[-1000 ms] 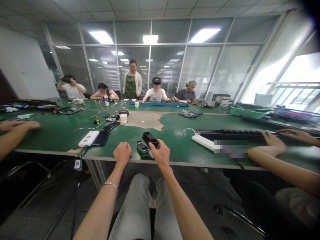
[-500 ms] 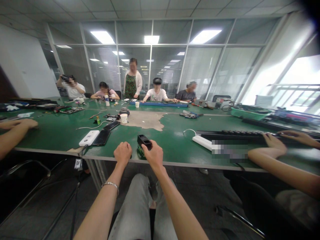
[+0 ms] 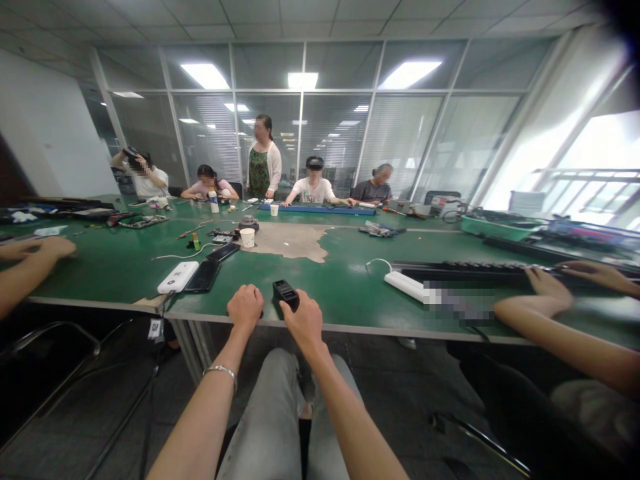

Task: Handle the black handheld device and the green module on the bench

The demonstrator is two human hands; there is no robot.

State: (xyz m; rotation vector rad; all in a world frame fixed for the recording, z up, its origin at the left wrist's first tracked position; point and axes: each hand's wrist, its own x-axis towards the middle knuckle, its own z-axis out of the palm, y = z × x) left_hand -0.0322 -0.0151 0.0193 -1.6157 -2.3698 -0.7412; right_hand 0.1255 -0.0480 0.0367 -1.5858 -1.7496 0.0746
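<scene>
My right hand (image 3: 306, 319) grips a black box-shaped device (image 3: 286, 293) at the table's near edge. Its upper face carries small pale markings; the fingers and palm cover its right side, and I cannot tell its exact kind. To the left, my left hand (image 3: 245, 307) rests on the green table (image 3: 345, 287) as a fist, a short gap away from the device. Its curled fingers hide whatever may be inside.
A white power strip (image 3: 179, 277) and a dark phone (image 3: 204, 275) lie to the left. Beyond are a paper cup (image 3: 247, 237) and a brown sheet (image 3: 295, 240). Another white strip (image 3: 407, 285) lies right, near a co-worker's hands (image 3: 550, 287). Several people sit across.
The device has turned in my right hand, so its green side no longer shows; the hand has shifted slightly left. My left hand stays put. The standing person's head has turned left.
</scene>
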